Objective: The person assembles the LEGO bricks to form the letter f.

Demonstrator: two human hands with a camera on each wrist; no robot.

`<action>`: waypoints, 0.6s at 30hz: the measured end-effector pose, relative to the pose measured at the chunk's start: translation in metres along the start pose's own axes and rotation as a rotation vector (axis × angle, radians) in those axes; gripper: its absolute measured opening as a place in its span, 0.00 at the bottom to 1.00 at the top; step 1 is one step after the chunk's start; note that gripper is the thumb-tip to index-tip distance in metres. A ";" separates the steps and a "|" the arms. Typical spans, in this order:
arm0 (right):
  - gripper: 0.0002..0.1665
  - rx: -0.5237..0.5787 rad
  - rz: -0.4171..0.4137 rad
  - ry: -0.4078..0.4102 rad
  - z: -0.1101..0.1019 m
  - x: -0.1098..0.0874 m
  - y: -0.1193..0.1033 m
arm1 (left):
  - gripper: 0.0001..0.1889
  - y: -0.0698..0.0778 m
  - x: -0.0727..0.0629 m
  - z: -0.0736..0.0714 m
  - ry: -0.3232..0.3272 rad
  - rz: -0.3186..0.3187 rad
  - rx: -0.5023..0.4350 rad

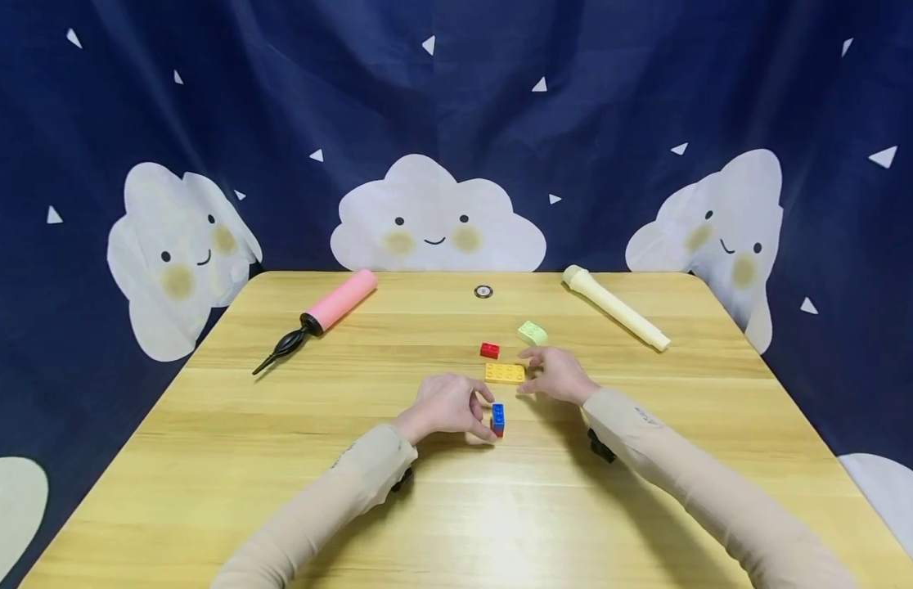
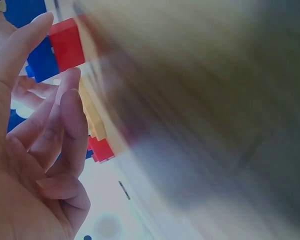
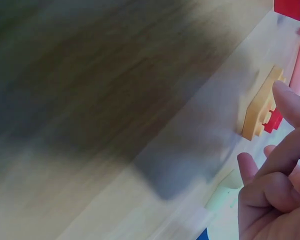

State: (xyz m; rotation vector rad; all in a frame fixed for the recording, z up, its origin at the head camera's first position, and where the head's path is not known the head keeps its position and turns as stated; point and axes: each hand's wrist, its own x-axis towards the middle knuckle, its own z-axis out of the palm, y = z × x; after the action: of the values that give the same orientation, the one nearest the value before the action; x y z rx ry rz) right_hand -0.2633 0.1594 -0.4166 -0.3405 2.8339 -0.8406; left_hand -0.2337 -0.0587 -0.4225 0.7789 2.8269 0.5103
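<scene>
My left hand pinches a two-brick stack between thumb and forefinger. The stack has a blue brick above and a red brick below, standing upright close over the tabletop. My right hand reaches in beside the yellow brick, thumb and fingers spread near its right end. In the right wrist view a gap shows between those fingers and the yellow brick. Just behind the yellow brick lies a small red brick. A pale green brick sits behind my right hand.
A pink hand pump with a black nozzle lies at the back left of the wooden table. At the back right is a cream microphone-shaped stick. A small round disc lies near the far edge, before a blue curtain.
</scene>
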 end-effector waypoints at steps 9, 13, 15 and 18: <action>0.38 -0.031 0.009 -0.013 0.008 0.009 0.001 | 0.30 0.006 0.000 -0.003 -0.002 -0.013 -0.097; 0.38 -0.041 0.012 -0.013 0.009 0.011 0.001 | 0.30 0.007 0.000 -0.004 -0.005 -0.030 -0.112; 0.37 -0.045 0.018 -0.013 0.010 0.012 0.001 | 0.30 0.007 0.000 -0.003 -0.001 -0.034 -0.118; 0.36 -0.050 0.019 -0.014 0.012 0.015 0.001 | 0.29 0.006 0.001 -0.002 0.008 -0.039 -0.124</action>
State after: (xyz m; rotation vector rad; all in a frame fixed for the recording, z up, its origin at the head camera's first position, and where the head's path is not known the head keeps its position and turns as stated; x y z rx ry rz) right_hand -0.2751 0.1505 -0.4284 -0.3239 2.8448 -0.7621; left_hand -0.2322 -0.0543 -0.4181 0.6988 2.7801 0.6764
